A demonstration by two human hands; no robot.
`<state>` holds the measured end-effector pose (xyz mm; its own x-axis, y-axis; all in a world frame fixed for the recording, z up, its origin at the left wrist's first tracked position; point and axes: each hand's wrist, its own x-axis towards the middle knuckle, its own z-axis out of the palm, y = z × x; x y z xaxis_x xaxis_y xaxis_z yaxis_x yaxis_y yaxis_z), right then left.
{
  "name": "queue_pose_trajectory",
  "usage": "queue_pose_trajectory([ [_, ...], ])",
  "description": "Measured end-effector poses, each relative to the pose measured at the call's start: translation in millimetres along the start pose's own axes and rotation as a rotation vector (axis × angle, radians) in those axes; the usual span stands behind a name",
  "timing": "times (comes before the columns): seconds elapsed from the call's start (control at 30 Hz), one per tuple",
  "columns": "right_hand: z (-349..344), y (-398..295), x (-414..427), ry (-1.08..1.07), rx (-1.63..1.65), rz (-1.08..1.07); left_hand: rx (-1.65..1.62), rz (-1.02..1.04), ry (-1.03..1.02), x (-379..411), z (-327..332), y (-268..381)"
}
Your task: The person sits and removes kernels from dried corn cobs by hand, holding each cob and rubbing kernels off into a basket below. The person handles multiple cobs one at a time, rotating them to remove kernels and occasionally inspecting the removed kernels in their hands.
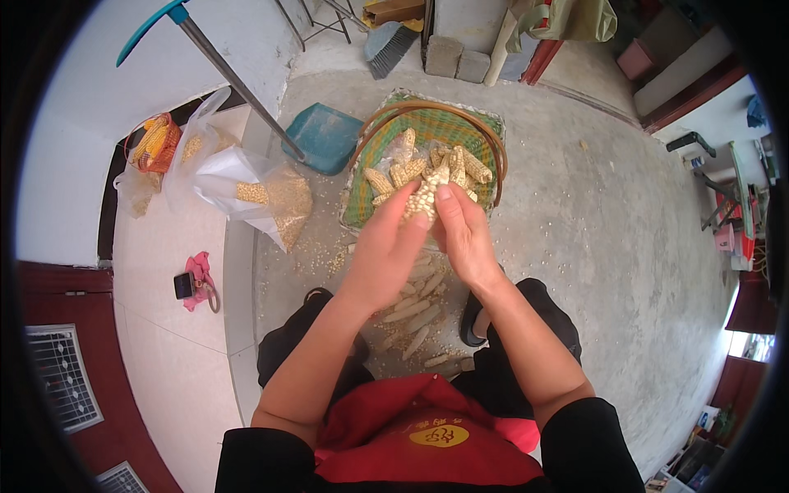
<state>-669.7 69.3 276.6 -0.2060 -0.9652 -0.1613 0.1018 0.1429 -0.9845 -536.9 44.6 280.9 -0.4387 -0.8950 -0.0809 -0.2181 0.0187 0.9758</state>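
Between both hands is a pale, dried corn cob [423, 198] with kernels still on it. My left hand [389, 240] grips its near left side, thumb laid across the kernels. From the right, my right hand [461, 229] clasps the same cob, its thumb pressed near the upper end. Just beyond them stands a green and yellow woven basket [360, 157] with a brown arched handle [493, 137]. Several kernel-covered cobs [471, 165] lie inside it, partly hidden by my hands. On the floor beneath are bare, stripped cobs [410, 311] and scattered loose kernels [336, 262].
A plastic bag of corn kernels [293, 203] stands left of the basket, near a teal dustpan [323, 138] with a long handle. On the pale ledge [166, 296] lie a pink cloth [198, 271] and a small red basket of yellow cobs [159, 145]. A broom [389, 46] leans behind.
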Motion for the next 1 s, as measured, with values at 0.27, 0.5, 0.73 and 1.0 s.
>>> queue_pose_trajectory([
  [0.27, -7.4, -3.2, 4.4, -0.053, 0.136, 0.117, 0.262, 0.261, 0.088, -3.2, 3.2, 1.6],
  [0.5, -1.2, -1.4, 4.1, 0.035, 0.093, 0.075, 0.284, 0.321, 0.093, -2.6, 4.8, 1.0],
  [0.73, -2.1, -4.5, 0.3, -0.013, 0.104, 0.078, 0.23, 0.281, 0.089, -1.7, 2.9, -2.2],
  [1.0, 0.9, 3.2, -0.8, -0.008, -0.065, -0.024, 0.149, 0.196, 0.07, -1.6, 0.9, -5.5],
])
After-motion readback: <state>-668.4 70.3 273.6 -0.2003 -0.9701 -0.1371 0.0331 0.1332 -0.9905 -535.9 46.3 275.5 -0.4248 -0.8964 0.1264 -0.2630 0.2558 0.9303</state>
